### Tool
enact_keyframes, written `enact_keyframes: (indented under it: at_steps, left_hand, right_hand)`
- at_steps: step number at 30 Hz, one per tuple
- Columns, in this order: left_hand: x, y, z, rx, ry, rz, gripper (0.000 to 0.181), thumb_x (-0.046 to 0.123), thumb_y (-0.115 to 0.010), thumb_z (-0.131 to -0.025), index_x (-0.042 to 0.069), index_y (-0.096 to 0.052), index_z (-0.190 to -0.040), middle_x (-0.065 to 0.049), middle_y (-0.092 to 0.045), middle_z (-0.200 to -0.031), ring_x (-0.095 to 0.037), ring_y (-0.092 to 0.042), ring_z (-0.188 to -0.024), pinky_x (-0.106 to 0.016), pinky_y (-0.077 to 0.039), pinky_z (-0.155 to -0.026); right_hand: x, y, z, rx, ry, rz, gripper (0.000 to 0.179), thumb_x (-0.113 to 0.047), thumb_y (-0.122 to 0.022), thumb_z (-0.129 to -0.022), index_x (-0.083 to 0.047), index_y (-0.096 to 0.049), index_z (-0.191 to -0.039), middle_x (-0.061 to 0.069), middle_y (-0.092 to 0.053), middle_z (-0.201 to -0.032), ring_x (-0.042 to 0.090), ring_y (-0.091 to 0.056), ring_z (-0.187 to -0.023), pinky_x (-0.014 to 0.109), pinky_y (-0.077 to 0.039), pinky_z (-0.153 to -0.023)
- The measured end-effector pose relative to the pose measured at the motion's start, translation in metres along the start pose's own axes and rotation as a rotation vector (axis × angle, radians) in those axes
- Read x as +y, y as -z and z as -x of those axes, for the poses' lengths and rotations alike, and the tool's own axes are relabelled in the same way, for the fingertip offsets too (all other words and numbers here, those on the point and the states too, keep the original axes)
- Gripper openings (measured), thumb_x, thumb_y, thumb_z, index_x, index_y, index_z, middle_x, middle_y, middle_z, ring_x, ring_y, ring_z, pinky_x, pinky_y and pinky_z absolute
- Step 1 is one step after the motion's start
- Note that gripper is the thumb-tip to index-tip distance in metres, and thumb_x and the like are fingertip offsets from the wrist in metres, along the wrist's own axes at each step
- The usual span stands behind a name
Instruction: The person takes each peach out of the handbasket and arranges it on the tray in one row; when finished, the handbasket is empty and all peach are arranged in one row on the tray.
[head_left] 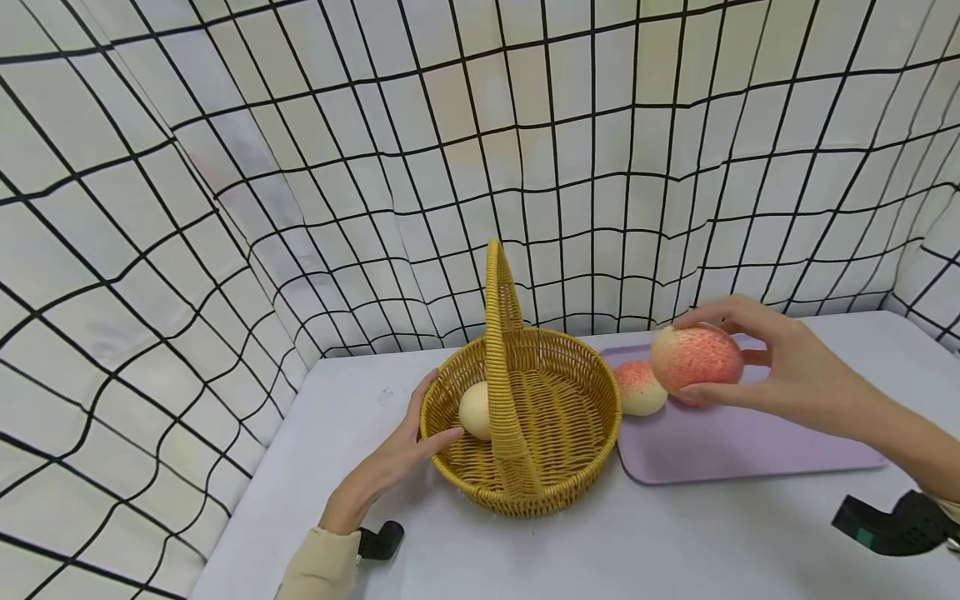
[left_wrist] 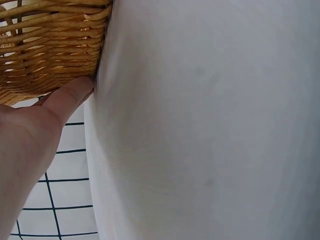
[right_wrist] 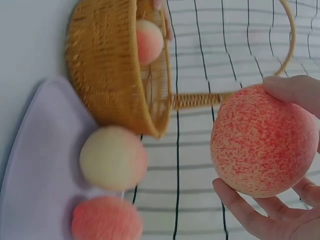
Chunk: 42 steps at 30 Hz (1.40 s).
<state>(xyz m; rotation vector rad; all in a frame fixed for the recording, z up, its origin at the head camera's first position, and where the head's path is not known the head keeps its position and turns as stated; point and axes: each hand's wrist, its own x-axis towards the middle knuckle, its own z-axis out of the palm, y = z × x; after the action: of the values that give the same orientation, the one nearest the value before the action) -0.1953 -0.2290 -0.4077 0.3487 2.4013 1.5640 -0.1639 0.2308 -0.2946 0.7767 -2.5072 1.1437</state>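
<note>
My right hand (head_left: pixel 795 379) holds a pink-and-cream peach (head_left: pixel 697 362) above a lilac tray (head_left: pixel 720 454), thumb on one side and fingers on the other. At the table's middle stands a round wicker basket (head_left: pixel 566 400) with a tall arched handle. My left hand (head_left: pixel 397 457) grips its left side, the thumb over the rim and the fingers along the outer wall. Inside the basket lies one peach (right_wrist: pixel 151 42), partly behind the handle in the head view. On the tray, close to the basket, sit a paler peach (right_wrist: pixel 112 159) and a redder peach (right_wrist: pixel 107 220).
The white table (head_left: pixel 570 550) runs in front of the basket and tray. Behind and to the left rises a white wall covered by black netting (head_left: pixel 555 175). Its bottom meets the table's back edge. The basket's handle (head_left: pixel 498 358) arches well above the rim.
</note>
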Motion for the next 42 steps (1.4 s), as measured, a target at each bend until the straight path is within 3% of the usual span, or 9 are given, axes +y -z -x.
enact_keyframes:
  at_steps: [5,15,20,24,28,33,36,39,42]
  left_hand:
    - [0.001,0.000,0.000,0.003,0.004,0.000,0.102,0.036,-0.069,-0.099,0.028,0.005,-0.168,-0.018,-0.001,-0.174,-0.041,-0.009,-0.159,-0.061,-0.011,-0.125]
    - [0.000,-0.002,0.002,0.008,0.017,0.012,0.102,0.037,-0.070,-0.098,0.031,0.004,-0.168,-0.019,-0.004,-0.174,-0.043,-0.013,-0.158,-0.062,-0.013,-0.124]
    - [0.000,-0.003,0.003,0.014,0.029,0.010,0.102,0.038,-0.070,-0.098,0.033,0.003,-0.168,-0.018,-0.005,-0.174,-0.042,-0.013,-0.158,-0.064,-0.013,-0.124]
    - [0.001,-0.003,0.003,0.015,0.024,0.014,0.101,0.037,-0.070,-0.098,0.033,0.003,-0.168,-0.018,-0.004,-0.174,-0.043,-0.013,-0.158,-0.063,-0.013,-0.124]
    - [0.001,-0.003,0.003,0.011,0.023,0.012,0.101,0.037,-0.070,-0.098,0.033,0.002,-0.168,-0.018,-0.005,-0.174,-0.042,-0.014,-0.158,-0.063,-0.014,-0.124]
    - [0.002,-0.002,0.003,0.013,0.027,0.007,0.100,0.037,-0.069,-0.099,0.033,0.003,-0.168,-0.018,-0.006,-0.174,-0.042,-0.014,-0.158,-0.063,-0.014,-0.124]
    - [0.002,-0.001,0.002,0.013,0.020,0.007,0.101,0.037,-0.069,-0.099,0.032,0.004,-0.168,-0.018,-0.004,-0.174,-0.042,-0.014,-0.158,-0.061,-0.014,-0.124]
    - [0.002,-0.001,0.001,0.009,0.013,0.003,0.101,0.036,-0.069,-0.099,0.031,0.004,-0.168,-0.018,-0.004,-0.174,-0.041,-0.013,-0.158,-0.060,-0.013,-0.125]
    - [0.002,-0.001,0.000,0.005,0.013,-0.003,0.102,0.037,-0.069,-0.099,0.029,0.005,-0.168,-0.017,-0.004,-0.174,-0.041,-0.012,-0.159,-0.060,-0.013,-0.125]
  right_hand:
    - [0.030,0.018,0.013,0.073,-0.076,0.006,0.071,0.003,-0.096,-0.068,-0.016,-0.067,-0.129,-0.008,-0.065,-0.127,0.002,-0.060,-0.105,0.007,-0.050,-0.081]
    - [0.106,0.033,0.031,0.042,-0.306,0.053,0.067,-0.016,-0.094,-0.080,-0.017,-0.061,-0.138,-0.026,-0.055,-0.128,-0.007,-0.056,-0.101,0.017,-0.054,-0.070]
    - [0.139,0.030,0.037,0.012,-0.343,0.118,0.066,-0.026,-0.093,-0.081,-0.017,-0.061,-0.138,-0.031,-0.048,-0.124,-0.007,-0.050,-0.098,0.023,-0.049,-0.071]
    - [0.156,0.019,0.039,-0.021,-0.305,0.154,0.066,-0.027,-0.095,-0.078,-0.018,-0.063,-0.135,-0.033,-0.049,-0.121,-0.006,-0.048,-0.098,0.030,-0.044,-0.074]
    - [0.164,0.010,0.041,-0.035,-0.271,0.172,0.067,-0.025,-0.097,-0.075,-0.017,-0.065,-0.133,-0.021,-0.055,-0.123,0.006,-0.053,-0.099,0.034,-0.044,-0.075]
    - [0.166,0.008,0.039,-0.082,-0.312,0.166,0.067,-0.028,-0.093,-0.080,-0.014,-0.061,-0.137,0.012,-0.060,-0.131,0.036,-0.056,-0.109,0.042,-0.044,-0.077]
    - [0.166,0.010,0.036,-0.111,-0.326,0.161,0.068,-0.029,-0.091,-0.083,-0.013,-0.058,-0.140,0.018,-0.059,-0.135,0.044,-0.056,-0.115,0.047,-0.044,-0.079]
    - [0.167,0.011,0.035,-0.115,-0.318,0.168,0.069,-0.028,-0.092,-0.082,-0.013,-0.058,-0.140,0.016,-0.060,-0.133,0.038,-0.058,-0.113,0.047,-0.045,-0.081]
    - [0.168,0.011,0.035,-0.104,-0.288,0.175,0.070,-0.026,-0.094,-0.079,-0.012,-0.059,-0.139,0.013,-0.061,-0.129,0.017,-0.057,-0.106,0.040,-0.046,-0.079]
